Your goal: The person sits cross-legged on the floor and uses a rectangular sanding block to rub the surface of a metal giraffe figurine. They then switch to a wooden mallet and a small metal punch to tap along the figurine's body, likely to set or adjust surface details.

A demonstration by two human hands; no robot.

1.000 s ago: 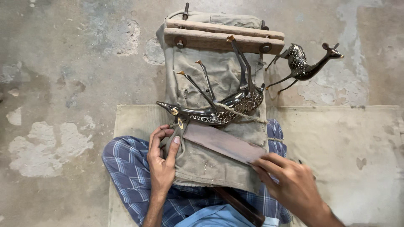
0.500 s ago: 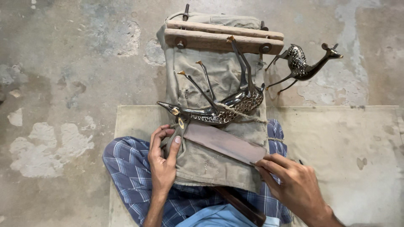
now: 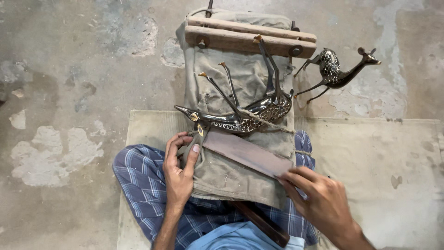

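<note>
Nearest: blue checked trousers [image 3: 138, 185] over crossed legs, seated on pale mat [image 3: 370, 162] laid over patched concrete floor [image 3: 69, 92].

Right hand [image 3: 323, 203], near lower right edge of canvas pad [image 3: 222, 176]: fingers pressed together on near end of flat file [image 3: 247, 153], thumb under, fingertips on top face. Dark handle-like piece [image 3: 261, 222] below, running toward lap; whether joined to file, cannot tell.

Left hand [image 3: 178, 176], at left edge of pad: fingers curled, pinching fold of canvas; thumb tip laid against far-left end of file, just under head of metal deer figure [image 3: 240, 118].

File long axis: diagonal, lower right to upper left, spanning both hands. Upper-left end touching or nearly touching figure at neck and head. Figure directly beyond file, away from body; left hand nearer to figure than right.

Figure on its side across middle of pad, head pointing to left edge, legs fanned toward far edge, tied down by cord [image 3: 263, 121] across body.

Far edge of pad: wooden clamp bars [image 3: 249, 39] with bolts, one pair of legs reaching them.

Farthest, right of clamp, on floor: second deer figure [image 3: 335, 69], upright, well apart from both hands.
</note>
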